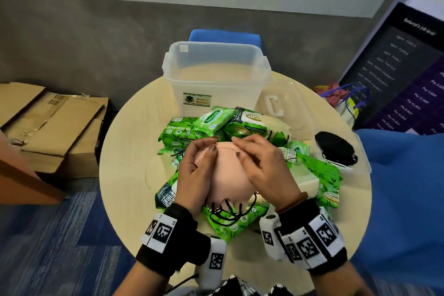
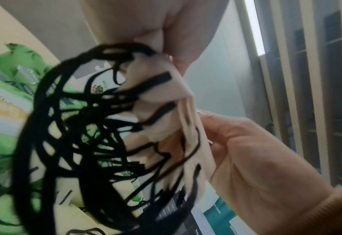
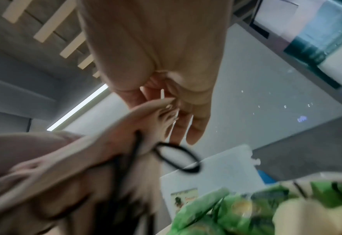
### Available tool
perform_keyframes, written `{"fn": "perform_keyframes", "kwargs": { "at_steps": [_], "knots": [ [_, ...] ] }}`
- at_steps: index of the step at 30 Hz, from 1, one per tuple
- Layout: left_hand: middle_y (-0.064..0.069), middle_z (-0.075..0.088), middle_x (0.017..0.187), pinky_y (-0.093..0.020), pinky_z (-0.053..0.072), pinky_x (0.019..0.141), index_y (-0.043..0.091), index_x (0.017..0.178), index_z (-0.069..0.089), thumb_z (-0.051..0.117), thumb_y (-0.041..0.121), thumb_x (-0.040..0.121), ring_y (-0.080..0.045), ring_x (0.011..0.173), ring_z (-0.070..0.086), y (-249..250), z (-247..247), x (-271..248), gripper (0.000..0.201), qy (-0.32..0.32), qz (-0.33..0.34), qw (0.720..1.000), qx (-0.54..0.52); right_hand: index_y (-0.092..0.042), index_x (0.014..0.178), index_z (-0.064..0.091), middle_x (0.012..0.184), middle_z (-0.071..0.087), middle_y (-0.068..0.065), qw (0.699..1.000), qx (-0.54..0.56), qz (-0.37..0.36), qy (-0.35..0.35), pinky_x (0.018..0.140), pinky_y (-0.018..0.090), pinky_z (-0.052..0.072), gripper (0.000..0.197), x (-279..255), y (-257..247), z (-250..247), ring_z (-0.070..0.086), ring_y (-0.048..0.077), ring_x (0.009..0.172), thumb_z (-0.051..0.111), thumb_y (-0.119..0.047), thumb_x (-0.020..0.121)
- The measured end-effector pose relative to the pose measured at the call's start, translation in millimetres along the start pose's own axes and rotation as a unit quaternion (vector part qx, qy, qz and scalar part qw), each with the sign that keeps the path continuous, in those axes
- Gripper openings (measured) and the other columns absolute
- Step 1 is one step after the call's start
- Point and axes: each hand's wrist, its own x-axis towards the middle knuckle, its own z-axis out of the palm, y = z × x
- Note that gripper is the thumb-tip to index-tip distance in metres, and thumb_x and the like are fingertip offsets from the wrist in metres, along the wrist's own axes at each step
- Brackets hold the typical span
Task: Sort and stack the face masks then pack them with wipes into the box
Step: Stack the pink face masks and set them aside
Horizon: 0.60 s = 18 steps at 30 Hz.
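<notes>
Masks: a stack of pink face masks (image 1: 224, 173) sits upright between both hands, above the pile of green wipe packs (image 1: 211, 125) on the round table (image 1: 125, 142).
Left hand: the left hand (image 1: 195, 175) cups one face of the stack, fingers curled over its top edge.
Right hand: the right hand (image 1: 262, 166) cups the other face, fingertips pinching along the top fold; both hands have a firm hold and neither lies flat.
Ear loops: black ear loops (image 2: 81, 130) hang from the stack's near end in a loose tangle; the left wrist view is blurred, so I cannot count the masks.
Handling: likely very light, soft and springy; the layers would fan apart if pressure eased, and the loops could snag on the packs.
Where to hold: across the broad faces near the folded edge, pressing the layers together, not by the loops.
Black masks: a separate stack of black masks (image 1: 335, 149) lies near the table's right edge.
Box: the clear plastic box (image 1: 216, 74) stands open at the far side, seemingly with nothing inside.
</notes>
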Motion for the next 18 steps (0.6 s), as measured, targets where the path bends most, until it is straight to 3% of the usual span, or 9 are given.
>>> {"fn": "perform_keyframes", "kwargs": {
  "at_steps": [2,4,7,9,11,14,16,18],
  "knots": [
    [0.006,0.068,0.102,-0.031,0.05,0.084,0.024,0.097,0.065,0.066,0.03,0.082,-0.013,0.095,0.062,-3,-1,0,0.016,0.005,-0.022,1.0,-0.013,-0.011,0.123,0.063,0.104,0.059,0.001,0.999,0.009,0.02,0.032,0.09,0.025,0.046,0.039,-4,-1,7,0.057,0.01,0.097,0.05,-0.019,0.087],
    [0.002,0.068,0.107,-0.033,0.051,0.088,0.024,0.101,0.063,0.076,0.04,0.07,-0.016,0.101,0.064,-5,-1,-1,0.037,-0.016,-0.027,0.999,0.008,-0.009,0.129,0.057,0.106,0.054,0.001,0.998,0.026,0.043,0.042,0.092,0.013,0.041,0.044,-6,-3,14,0.051,0.004,0.098,0.048,-0.016,0.087],
    [-0.005,0.067,0.11,-0.038,0.053,0.09,0.02,0.103,0.063,0.081,0.028,0.067,-0.021,0.102,0.065,-6,-2,-2,0.042,-0.041,-0.043,0.998,0.018,-0.007,0.127,0.059,0.103,0.051,0.0,0.996,0.038,0.079,0.034,0.087,0.004,0.035,0.037,-7,-2,20,0.053,0.006,0.096,0.047,-0.013,0.093],
    [0.0,0.07,0.105,-0.033,0.055,0.085,0.017,0.101,0.064,0.076,0.021,0.069,-0.014,0.095,0.066,-6,-4,-1,0.034,-0.043,-0.038,0.998,0.027,-0.007,0.114,0.067,0.099,0.053,-0.001,0.993,0.048,0.105,0.038,0.082,-0.001,0.033,0.026,-8,0,17,0.051,-0.005,0.087,0.051,-0.01,0.094],
    [0.003,0.071,0.101,-0.026,0.054,0.079,0.017,0.099,0.065,0.072,0.022,0.072,-0.008,0.09,0.066,-7,-7,0,0.028,-0.036,-0.029,0.998,0.035,-0.012,0.107,0.068,0.101,0.058,-0.003,0.99,0.068,0.117,0.038,0.084,0.007,0.038,0.022,-12,5,15,0.051,-0.008,0.086,0.055,-0.016,0.091],
    [-0.002,0.069,0.106,-0.028,0.053,0.081,0.015,0.102,0.064,0.068,0.025,0.078,-0.01,0.092,0.065,-7,-4,1,0.027,-0.017,-0.037,0.999,0.017,-0.02,0.123,0.059,0.12,0.057,-0.006,0.979,0.149,0.137,-0.016,0.095,0.014,0.04,0.042,-20,8,13,0.052,-0.002,0.109,0.053,-0.027,0.083],
    [-0.004,0.068,0.105,-0.024,0.054,0.08,0.012,0.105,0.062,0.071,0.02,0.083,-0.008,0.089,0.065,-7,4,-3,0.026,-0.037,-0.04,0.998,0.019,-0.021,0.134,0.05,0.129,0.051,-0.009,0.977,0.157,0.142,-0.017,0.103,0.012,0.034,0.048,-26,10,16,0.047,-0.003,0.119,0.05,-0.022,0.086],
    [-0.003,0.067,0.101,-0.018,0.053,0.072,0.008,0.108,0.059,0.072,0.011,0.083,-0.003,0.085,0.065,-9,16,-9,0.028,-0.07,-0.041,0.996,0.026,-0.023,0.133,0.05,0.131,0.052,-0.009,0.971,0.167,0.166,0.03,0.107,0.018,0.035,0.041,-31,16,15,0.046,-0.001,0.121,0.049,-0.013,0.093]
  ]
}}
